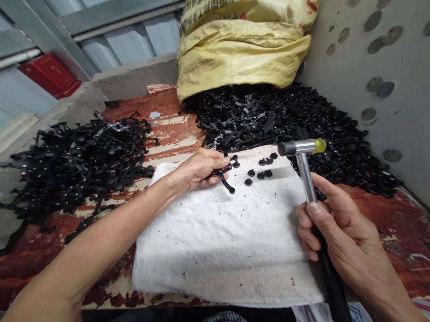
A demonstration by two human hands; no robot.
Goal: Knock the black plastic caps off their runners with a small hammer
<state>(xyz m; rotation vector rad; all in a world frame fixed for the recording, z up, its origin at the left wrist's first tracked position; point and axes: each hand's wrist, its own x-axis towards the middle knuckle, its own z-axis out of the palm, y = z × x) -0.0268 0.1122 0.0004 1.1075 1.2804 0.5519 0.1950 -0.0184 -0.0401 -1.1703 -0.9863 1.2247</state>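
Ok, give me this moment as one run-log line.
left hand: black plastic moulding | right hand: soft-face hammer | beneath: folded white cloth

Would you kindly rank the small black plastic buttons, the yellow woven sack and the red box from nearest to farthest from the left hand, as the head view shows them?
1. Small round black plastic buttons: on the white folded cloth, just right of the left hand.
2. Yellow woven sack: ahead, at the back.
3. Red rectangular box: far back left.
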